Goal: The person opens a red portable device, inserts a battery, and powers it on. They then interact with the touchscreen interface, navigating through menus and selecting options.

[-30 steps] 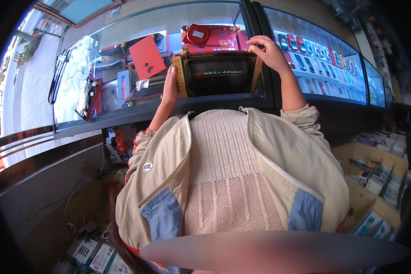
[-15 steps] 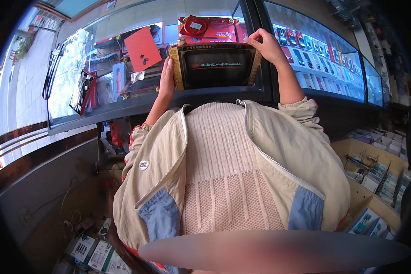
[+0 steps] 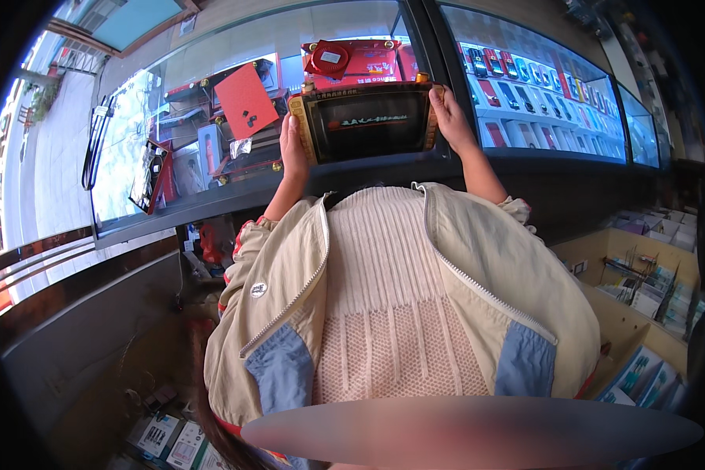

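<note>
Above the glass bench [image 3: 211,141], both my hands hold a yellow-framed screen device [image 3: 366,121].
Left hand [image 3: 294,149] and right hand [image 3: 450,117] grip its side edges; judged rigid, moderately heavy, with a fragile screen.

A dark-screened device [image 3: 366,121] with yellow edges, a red box [image 3: 351,61], a beige jacket [image 3: 478,266].

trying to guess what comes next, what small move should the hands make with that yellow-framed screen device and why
Probably lower it flat onto the glass counter. Both the left hand and right hand grip the side edges of the yellow-framed device, holding it tilted up above the counter, so its weight seems to rest on the hands alone.
</note>
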Demonstrator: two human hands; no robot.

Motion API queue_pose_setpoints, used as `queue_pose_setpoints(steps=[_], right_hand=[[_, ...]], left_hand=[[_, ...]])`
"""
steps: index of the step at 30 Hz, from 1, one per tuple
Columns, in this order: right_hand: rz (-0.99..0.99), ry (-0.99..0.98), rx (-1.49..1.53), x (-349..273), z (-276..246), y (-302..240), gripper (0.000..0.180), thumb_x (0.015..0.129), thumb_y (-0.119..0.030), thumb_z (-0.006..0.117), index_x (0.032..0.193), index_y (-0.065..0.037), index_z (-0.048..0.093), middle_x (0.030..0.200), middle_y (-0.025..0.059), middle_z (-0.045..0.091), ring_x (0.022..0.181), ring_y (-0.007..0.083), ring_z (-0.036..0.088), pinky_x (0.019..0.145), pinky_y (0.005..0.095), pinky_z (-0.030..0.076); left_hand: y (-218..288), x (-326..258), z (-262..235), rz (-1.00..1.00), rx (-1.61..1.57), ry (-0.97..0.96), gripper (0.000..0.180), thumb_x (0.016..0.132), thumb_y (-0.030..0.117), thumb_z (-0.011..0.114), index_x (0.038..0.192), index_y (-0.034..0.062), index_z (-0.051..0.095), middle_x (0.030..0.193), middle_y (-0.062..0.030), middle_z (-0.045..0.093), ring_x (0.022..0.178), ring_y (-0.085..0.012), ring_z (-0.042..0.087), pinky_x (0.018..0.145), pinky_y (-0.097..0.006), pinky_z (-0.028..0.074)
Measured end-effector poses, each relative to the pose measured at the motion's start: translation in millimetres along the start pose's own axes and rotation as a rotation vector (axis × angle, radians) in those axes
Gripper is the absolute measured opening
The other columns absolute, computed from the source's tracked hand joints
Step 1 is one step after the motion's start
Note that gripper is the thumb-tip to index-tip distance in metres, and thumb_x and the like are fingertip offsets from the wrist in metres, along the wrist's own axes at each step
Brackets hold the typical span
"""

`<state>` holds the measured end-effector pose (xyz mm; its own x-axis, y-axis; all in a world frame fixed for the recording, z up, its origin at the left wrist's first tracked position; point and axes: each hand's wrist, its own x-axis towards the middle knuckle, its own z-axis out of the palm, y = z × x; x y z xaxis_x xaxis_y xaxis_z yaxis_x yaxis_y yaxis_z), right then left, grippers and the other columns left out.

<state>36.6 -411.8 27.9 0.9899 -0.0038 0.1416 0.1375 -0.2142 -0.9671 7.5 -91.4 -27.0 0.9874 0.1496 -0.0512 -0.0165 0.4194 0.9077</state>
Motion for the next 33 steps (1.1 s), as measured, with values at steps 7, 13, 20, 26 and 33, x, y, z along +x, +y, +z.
queue_pose_setpoints(steps=[7, 13, 20, 26, 33], right_hand=[[-0.03, 0.092, -0.063, -4.4, -25.6, -17.3, 0.038, 0.105, -0.038, 0.041, 0.114, -0.003, 0.052, 0.1, 0.0028, 0.052, 0.097, 0.0126, 0.049, 0.091, 0.0266, 0.038], [-0.036, 0.214, 0.126, 15.9, -94.8, -11.2, 0.04, 0.103, -0.043, 0.043, 0.112, -0.006, 0.054, 0.1, 0.0022, 0.054, 0.099, 0.0131, 0.049, 0.093, 0.028, 0.037], [0.145, 0.34, 0.316, 45.5, -200.7, 45.6, 0.054, 0.099, -0.053, 0.045, 0.119, -0.004, 0.055, 0.121, 0.0058, 0.056, 0.118, 0.0142, 0.049, 0.104, 0.0303, 0.033], [0.19, 0.362, 0.303, 64.6, -274.8, 79.8, 0.062, 0.098, -0.056, 0.045, 0.127, -0.002, 0.052, 0.124, 0.0095, 0.056, 0.119, 0.0177, 0.049, 0.105, 0.0325, 0.033], [0.195, 0.38, 0.313, 93.9, -309.1, 89.5, 0.053, 0.097, -0.052, 0.049, 0.116, -0.004, 0.055, 0.11, 0.0062, 0.058, 0.104, 0.015, 0.053, 0.096, 0.0296, 0.038]], left_hand=[[9.7, -8.9, 38.8, -0.055, -0.099, -0.001, 0.042, 0.104, 0.038, 0.044, 0.127, 0.0034, 0.052, 0.113, -0.0029, 0.06, 0.103, -0.0116, 0.056, 0.091, -0.026, 0.043], [-5.6, 30.3, 115.6, -0.072, -0.129, -0.112, 0.045, 0.102, 0.042, 0.046, 0.127, 0.0053, 0.053, 0.112, -0.0031, 0.06, 0.101, -0.0124, 0.057, 0.09, -0.027, 0.045], [-60.8, 78.2, 222.3, -0.179, -0.08, -0.271, 0.051, 0.101, 0.044, 0.047, 0.136, 0.0065, 0.049, 0.125, -0.0047, 0.058, 0.113, -0.016, 0.055, 0.099, -0.03, 0.042], [-104.8, 93.0, 289.0, -0.176, -0.083, -0.379, 0.053, 0.102, 0.046, 0.043, 0.138, 0.0065, 0.046, 0.127, -0.0051, 0.057, 0.116, -0.017, 0.054, 0.102, -0.031, 0.04], [-132.6, 108.4, 326.2, -0.192, -0.068, -0.36, 0.052, 0.102, 0.048, 0.042, 0.135, 0.0078, 0.047, 0.126, -0.0058, 0.056, 0.114, -0.0177, 0.054, 0.1, -0.031, 0.04]])
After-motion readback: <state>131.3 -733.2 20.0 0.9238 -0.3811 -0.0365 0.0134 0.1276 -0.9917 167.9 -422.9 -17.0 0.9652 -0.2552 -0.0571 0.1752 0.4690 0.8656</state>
